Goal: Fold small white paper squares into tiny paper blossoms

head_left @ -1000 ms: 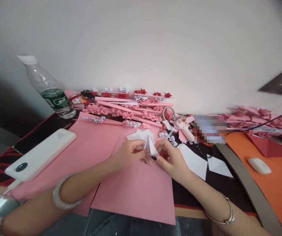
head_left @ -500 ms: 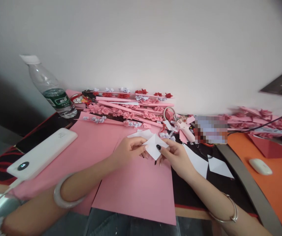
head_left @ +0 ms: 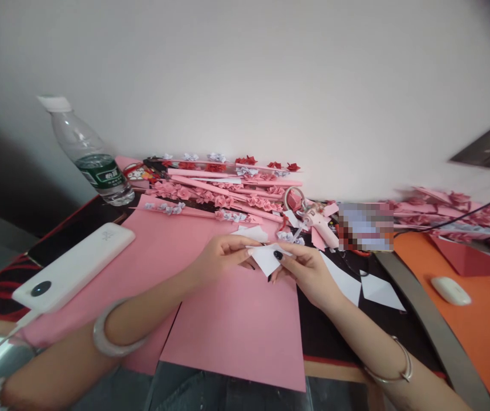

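Note:
A small piece of white paper (head_left: 267,261), folded to a downward point, is held between both hands above a pink sheet (head_left: 236,325). My left hand (head_left: 221,257) pinches its left corner. On the other side, my right hand (head_left: 307,271) grips the paper with the thumb on its face and fingers behind. More white paper (head_left: 251,233) lies just beyond my left fingers. To the right of my right hand, white paper pieces (head_left: 382,291) rest on the black mat.
Paper flowers (head_left: 210,197) and rolled pink stems line the wall. A glue gun (head_left: 315,220) and tape roll (head_left: 292,198) lie behind my right hand. At left stand a water bottle (head_left: 99,165) and a white power bank (head_left: 73,268). A white case (head_left: 450,291) sits on orange paper (head_left: 480,337).
The white paper was an open diamond with a raised top corner; now that top corner is folded down, leaving a flatter upper edge. Both hands stay in nearly the same place.

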A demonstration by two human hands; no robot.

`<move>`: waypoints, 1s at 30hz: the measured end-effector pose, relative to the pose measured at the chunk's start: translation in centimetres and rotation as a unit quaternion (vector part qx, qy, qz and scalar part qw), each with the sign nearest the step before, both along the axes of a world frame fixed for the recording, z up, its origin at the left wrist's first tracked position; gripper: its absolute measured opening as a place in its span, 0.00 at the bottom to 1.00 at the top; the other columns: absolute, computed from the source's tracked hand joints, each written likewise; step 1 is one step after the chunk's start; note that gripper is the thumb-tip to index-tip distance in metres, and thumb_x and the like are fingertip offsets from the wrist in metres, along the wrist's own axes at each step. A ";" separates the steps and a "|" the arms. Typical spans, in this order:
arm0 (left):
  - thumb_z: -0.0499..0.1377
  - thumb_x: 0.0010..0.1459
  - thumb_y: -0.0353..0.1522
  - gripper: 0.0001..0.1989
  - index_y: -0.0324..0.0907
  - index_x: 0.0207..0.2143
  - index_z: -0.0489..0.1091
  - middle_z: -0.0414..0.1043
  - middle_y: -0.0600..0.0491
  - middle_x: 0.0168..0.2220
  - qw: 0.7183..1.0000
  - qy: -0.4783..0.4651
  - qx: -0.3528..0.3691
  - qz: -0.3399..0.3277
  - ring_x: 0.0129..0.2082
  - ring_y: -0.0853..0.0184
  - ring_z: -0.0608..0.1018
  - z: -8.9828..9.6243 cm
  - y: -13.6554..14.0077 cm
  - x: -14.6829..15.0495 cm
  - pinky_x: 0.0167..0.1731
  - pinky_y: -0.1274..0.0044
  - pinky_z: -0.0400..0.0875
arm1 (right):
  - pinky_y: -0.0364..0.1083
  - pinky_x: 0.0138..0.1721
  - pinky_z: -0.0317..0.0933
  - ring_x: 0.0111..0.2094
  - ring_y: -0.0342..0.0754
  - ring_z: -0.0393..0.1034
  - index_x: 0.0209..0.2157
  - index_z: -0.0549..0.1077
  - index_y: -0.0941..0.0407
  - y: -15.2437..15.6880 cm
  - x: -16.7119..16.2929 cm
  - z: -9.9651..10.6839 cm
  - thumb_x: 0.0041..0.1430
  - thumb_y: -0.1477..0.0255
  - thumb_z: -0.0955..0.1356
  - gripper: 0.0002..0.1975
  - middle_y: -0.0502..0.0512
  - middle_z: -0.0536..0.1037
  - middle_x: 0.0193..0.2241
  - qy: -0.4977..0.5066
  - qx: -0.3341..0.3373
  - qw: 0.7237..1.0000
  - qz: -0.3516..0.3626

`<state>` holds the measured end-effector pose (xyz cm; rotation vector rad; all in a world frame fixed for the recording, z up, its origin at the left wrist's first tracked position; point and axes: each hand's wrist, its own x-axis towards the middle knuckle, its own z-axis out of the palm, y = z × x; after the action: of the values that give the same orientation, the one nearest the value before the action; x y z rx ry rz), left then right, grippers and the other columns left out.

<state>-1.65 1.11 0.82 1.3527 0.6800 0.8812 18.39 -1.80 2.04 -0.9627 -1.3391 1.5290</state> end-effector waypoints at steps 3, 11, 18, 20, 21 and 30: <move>0.58 0.54 0.30 0.11 0.37 0.40 0.72 0.76 0.48 0.34 0.999 -0.021 -0.030 0.002 0.32 0.66 0.79 0.0 0.0 -0.1 0.35 0.73 0.74 | 0.45 0.28 0.68 0.23 0.44 0.73 0.40 0.74 0.57 0.0 0.1 -0.2 0.55 0.72 0.66 0.11 0.52 0.77 0.22 0.026 -0.001 1.000 0.006; 0.59 0.53 0.29 0.08 0.38 0.36 0.73 0.76 0.50 0.32 0.994 -0.068 -0.081 -0.008 0.30 0.67 0.79 0.2 0.0 -0.2 0.35 0.73 0.74 | 0.44 0.29 0.68 0.24 0.44 0.74 0.37 0.76 0.57 -0.3 -0.1 0.1 0.54 0.73 0.67 0.08 0.53 0.78 0.23 0.073 -0.024 0.997 0.007; 0.59 0.53 0.29 0.08 0.37 0.36 0.74 0.76 0.50 0.30 0.993 -0.074 -0.089 -0.019 0.32 0.65 0.78 -0.1 0.2 -0.2 0.36 0.71 0.74 | 0.47 0.31 0.68 0.25 0.44 0.72 0.38 0.76 0.56 -0.3 0.3 -0.2 0.56 0.73 0.66 0.09 0.52 0.77 0.22 0.009 0.042 0.999 0.000; 0.59 0.53 0.30 0.08 0.37 0.36 0.74 0.76 0.49 0.31 0.995 -0.056 -0.079 -0.011 0.32 0.65 0.78 -0.1 0.2 -0.2 0.36 0.71 0.74 | 0.46 0.31 0.68 0.26 0.44 0.72 0.38 0.76 0.56 -0.3 0.2 0.0 0.56 0.73 0.65 0.10 0.52 0.76 0.24 -0.023 0.068 0.997 -0.011; 0.59 0.53 0.30 0.09 0.37 0.37 0.74 0.76 0.49 0.32 0.996 -0.046 -0.070 -0.003 0.32 0.65 0.78 0.0 0.2 -0.2 0.36 0.71 0.74 | 0.46 0.31 0.69 0.26 0.44 0.72 0.39 0.75 0.56 -0.3 0.2 0.2 0.56 0.73 0.65 0.10 0.53 0.76 0.25 -0.038 0.075 0.996 -0.018; 0.58 0.55 0.33 0.18 0.39 0.49 0.67 0.75 0.45 0.41 0.998 -0.004 -0.056 -0.007 0.37 0.64 0.78 0.1 0.1 0.2 0.38 0.72 0.72 | 0.44 0.28 0.68 0.22 0.43 0.71 0.42 0.72 0.58 -0.6 -0.4 0.5 0.58 0.72 0.63 0.11 0.51 0.75 0.24 -0.122 0.135 0.978 -0.106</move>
<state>-1.45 1.17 0.94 1.2519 0.7033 0.8256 18.00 -2.37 2.49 -1.1031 -1.5156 1.0620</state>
